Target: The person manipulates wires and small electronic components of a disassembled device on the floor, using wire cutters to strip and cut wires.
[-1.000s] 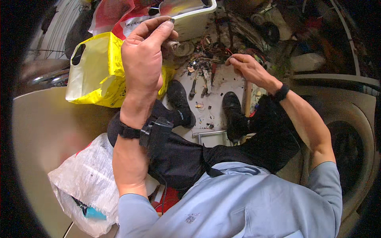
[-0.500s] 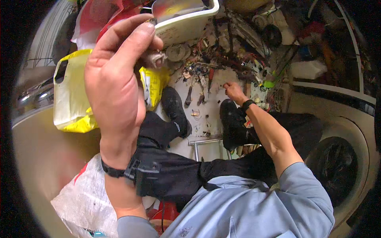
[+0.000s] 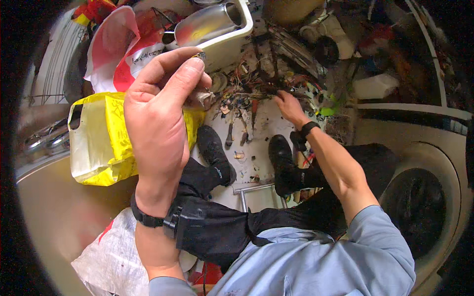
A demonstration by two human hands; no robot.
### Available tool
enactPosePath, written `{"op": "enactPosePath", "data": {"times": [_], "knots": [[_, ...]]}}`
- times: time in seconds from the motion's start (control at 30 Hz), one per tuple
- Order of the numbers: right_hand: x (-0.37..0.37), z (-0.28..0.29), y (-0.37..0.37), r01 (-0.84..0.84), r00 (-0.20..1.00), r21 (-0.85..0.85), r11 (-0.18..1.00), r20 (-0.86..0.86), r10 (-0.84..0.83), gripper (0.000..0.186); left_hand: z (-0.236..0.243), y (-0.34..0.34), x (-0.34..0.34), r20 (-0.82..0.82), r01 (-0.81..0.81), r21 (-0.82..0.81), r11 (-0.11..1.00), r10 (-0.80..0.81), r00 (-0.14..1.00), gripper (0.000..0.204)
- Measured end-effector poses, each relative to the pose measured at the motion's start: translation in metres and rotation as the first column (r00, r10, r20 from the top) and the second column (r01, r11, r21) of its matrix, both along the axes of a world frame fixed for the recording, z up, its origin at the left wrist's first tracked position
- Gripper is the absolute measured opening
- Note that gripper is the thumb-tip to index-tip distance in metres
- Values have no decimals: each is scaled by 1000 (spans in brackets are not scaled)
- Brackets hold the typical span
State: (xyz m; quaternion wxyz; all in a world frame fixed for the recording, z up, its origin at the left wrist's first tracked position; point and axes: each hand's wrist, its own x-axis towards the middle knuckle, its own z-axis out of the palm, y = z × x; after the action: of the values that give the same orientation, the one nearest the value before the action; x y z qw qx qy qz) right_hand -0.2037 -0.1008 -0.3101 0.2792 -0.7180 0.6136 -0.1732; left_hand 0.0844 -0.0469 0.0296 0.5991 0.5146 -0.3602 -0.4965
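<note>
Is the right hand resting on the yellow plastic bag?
No, the right hand reaches into the tangle of coloured wires on the floor, well apart from the yellow plastic bag.

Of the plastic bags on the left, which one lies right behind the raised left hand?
The yellow plastic bag: the left hand overlaps its right edge. The red-and-white bag lies farther up, the white one near the elbow.

The small object pinched in the left hand is mostly covered by fingertips, its kind unclear. The right hand fingertips vanish into tangled wires
</note>
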Motion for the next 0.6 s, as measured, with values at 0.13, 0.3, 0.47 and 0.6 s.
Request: {"op": "enactPosePath", "data": {"times": [0.13, 0.3, 0.47, 0.6], "knots": [[-29, 98, -46, -81, 995, 110, 991, -55, 88, 35, -3, -11, -15, -62, 73, -32, 997, -75, 995, 17], [10, 262, -43, -312, 924, 179, 933, 285, 254, 37, 4, -5, -32, 25, 155, 1, 988, -155, 988, 16], [21, 367, 19, -412, 657, 243, 878, 747, 102, 30, 10, 11, -56, 25, 281, 13, 960, -282, 959, 17], [21, 365, 45, -324, 535, 214, 922, 845, -8, 25, 11, 19, -71, 4, 304, -30, 952, -304, 953, 12]]}}
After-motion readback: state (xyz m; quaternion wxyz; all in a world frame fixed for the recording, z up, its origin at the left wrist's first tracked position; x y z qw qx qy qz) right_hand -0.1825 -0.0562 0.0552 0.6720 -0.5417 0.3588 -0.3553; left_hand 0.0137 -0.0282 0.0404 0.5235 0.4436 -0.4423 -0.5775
